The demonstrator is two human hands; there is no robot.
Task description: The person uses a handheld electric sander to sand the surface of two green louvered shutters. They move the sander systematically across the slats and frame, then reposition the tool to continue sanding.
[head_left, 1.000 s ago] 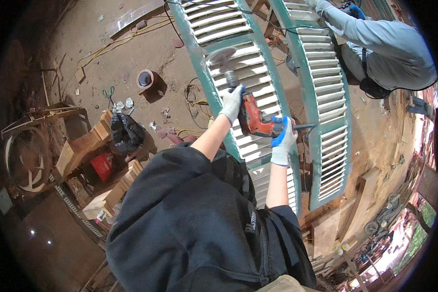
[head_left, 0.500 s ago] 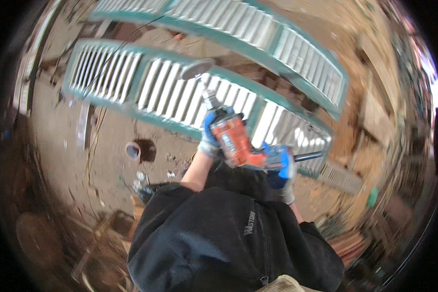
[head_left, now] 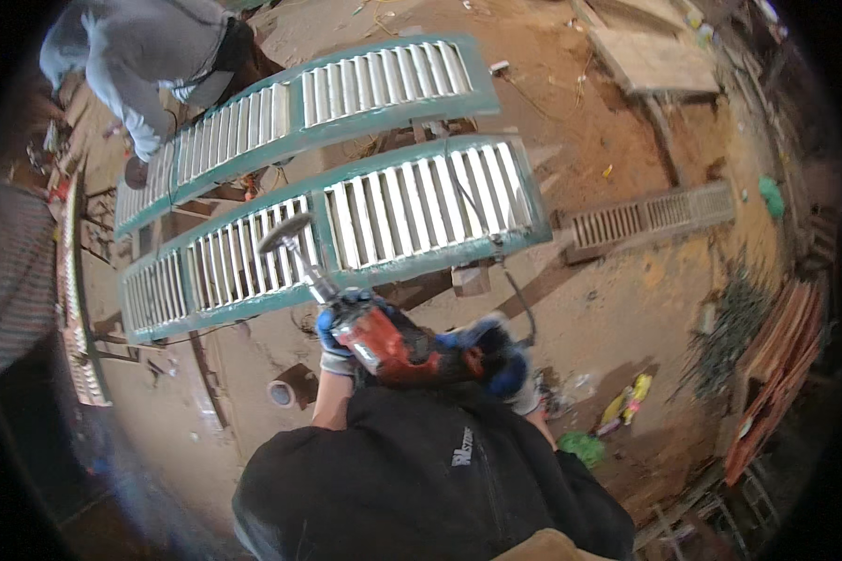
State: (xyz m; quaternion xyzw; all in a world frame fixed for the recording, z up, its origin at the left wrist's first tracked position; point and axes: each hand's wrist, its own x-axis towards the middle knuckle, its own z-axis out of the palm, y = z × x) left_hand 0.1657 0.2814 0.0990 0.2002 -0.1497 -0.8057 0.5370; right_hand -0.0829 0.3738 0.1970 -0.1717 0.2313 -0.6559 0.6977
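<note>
A red and black power drill (head_left: 384, 344) with a round sanding disc (head_left: 284, 233) at its tip is held in front of me. My left hand (head_left: 335, 344), in a blue and white glove, is closed round its front end. My right hand (head_left: 505, 363), also gloved, is wrapped round the rear handle; its fingers are partly hidden. The disc is seen over the near louvred shutter (head_left: 421, 268), which has a green frame and whitish slats; whether they touch I cannot tell. A black cable (head_left: 524, 304) trails beside my right hand and across that shutter.
A similar far shutter (head_left: 482, 84) lies beyond; a person in a grey hoodie (head_left: 154, 56) bends over its left end. An unpainted louvred panel (head_left: 655, 220) lies right, near stacked reddish boards (head_left: 776, 374). A short pipe-like ring (head_left: 281, 394) stands on the ground at left.
My view has swung, bringing the other person and more ground at right into sight. The drill stays in both hands, its disc now over a different part of the near shutter.
</note>
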